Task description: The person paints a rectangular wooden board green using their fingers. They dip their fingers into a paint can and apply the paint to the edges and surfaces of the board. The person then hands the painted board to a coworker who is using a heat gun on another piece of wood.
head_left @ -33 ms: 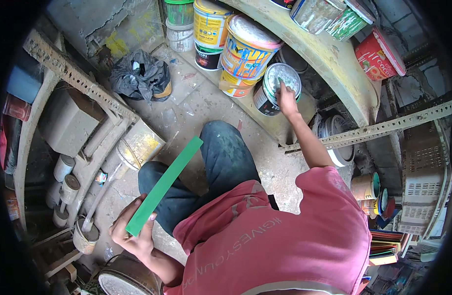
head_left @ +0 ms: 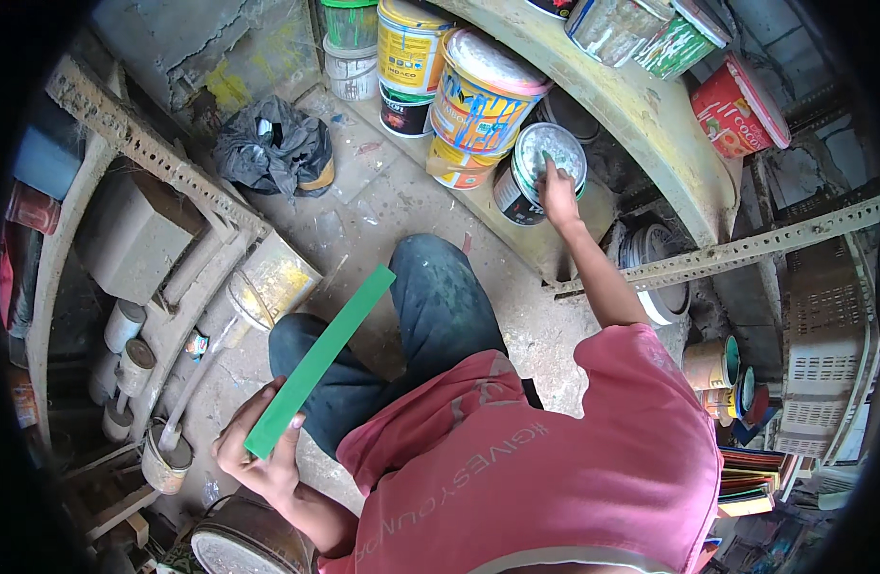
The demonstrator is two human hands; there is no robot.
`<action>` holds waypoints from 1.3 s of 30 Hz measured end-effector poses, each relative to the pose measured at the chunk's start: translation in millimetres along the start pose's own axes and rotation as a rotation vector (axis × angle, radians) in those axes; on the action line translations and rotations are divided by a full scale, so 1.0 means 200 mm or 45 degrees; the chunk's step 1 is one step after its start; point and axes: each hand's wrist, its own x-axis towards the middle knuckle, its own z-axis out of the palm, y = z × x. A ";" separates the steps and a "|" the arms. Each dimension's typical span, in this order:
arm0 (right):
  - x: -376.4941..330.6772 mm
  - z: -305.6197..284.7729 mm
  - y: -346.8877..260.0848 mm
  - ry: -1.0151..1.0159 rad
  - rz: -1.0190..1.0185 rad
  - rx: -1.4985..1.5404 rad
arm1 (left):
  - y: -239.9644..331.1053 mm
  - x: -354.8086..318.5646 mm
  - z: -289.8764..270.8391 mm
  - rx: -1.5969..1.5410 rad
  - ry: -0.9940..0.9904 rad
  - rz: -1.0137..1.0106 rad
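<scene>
- Two hands engaged.
- Left hand [head_left: 258, 459]: fingers clenched round green strip [head_left: 320, 361], strip angled above the knees.
- Right hand [head_left: 557, 194]: fingers spread flat on tin lid [head_left: 547, 153], gripping nothing; tin on floor beside buckets [head_left: 478, 96].

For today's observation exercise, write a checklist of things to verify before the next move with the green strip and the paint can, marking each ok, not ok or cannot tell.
1. Left hand has a firm grip on the green strip: ok, fingers wrap its lower end.
2. Right hand reaches the paint can: ok, it rests on the lid.
3. Can lid off: not ok, the lid is on the can.
4. Can stands steady on the ledge: ok, though tilted by the lens.
5. Strip free of the knee: cannot tell.
</scene>
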 end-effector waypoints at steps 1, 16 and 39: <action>0.00 0.00 -0.03 -0.007 0.019 -0.014 | 0.00 -0.01 0.00 0.004 0.001 0.004; 0.02 -0.20 -0.16 -0.275 0.009 -0.237 | -0.01 -0.06 -0.04 0.002 0.028 -0.071; 0.15 -0.05 0.11 -0.286 0.387 -0.271 | 0.01 0.01 0.03 -0.022 -0.011 -0.086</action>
